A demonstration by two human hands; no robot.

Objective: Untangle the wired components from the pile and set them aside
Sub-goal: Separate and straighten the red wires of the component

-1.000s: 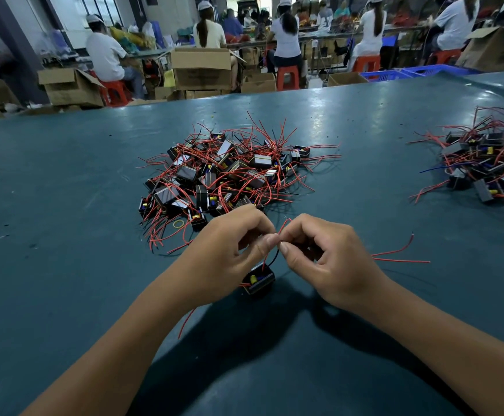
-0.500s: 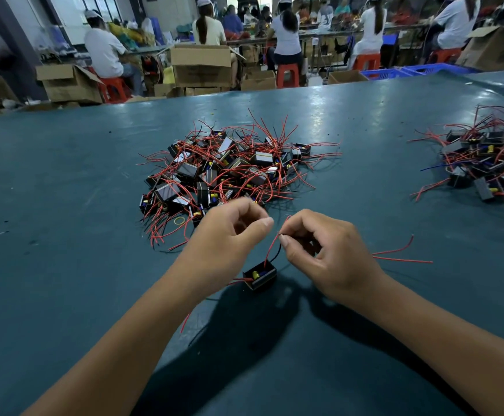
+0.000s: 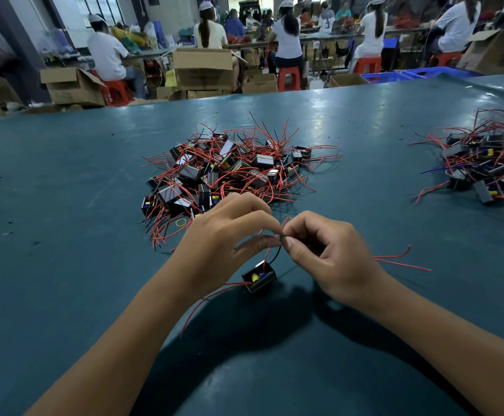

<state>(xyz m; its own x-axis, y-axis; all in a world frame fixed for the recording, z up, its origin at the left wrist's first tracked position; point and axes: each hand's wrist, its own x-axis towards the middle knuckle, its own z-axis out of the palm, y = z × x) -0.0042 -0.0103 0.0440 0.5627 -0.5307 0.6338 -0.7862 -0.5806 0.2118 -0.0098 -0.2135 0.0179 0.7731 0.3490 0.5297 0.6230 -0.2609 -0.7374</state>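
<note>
I have both hands raised just near of the big tangled pile of small black box components with red wires (image 3: 229,172), which lies on the teal table (image 3: 64,181). My left hand (image 3: 223,244) and right hand (image 3: 328,256) meet fingertip to fingertip, each pinching the thin red and black leads (image 3: 270,253) of one small black box component (image 3: 259,276).

That component hangs straight below the pinch, touching or almost touching the table; I cannot tell which. Its leads run nearly upright from the box to my fingertips, so the coming move turns on drawing the two pinches apart, left and right, along the wires. Both hands are equally near to it. One long red lead (image 3: 211,298) trails from the box toward the near left, and two loose red wire ends (image 3: 401,261) stick out to the right of my right hand.

My curled fingers hide how the leads cross inside the pinch, and whether any knot remains. A second heap of wired components (image 3: 485,169) sits far right, cut off by the edge, probably the set-aside place.
</note>
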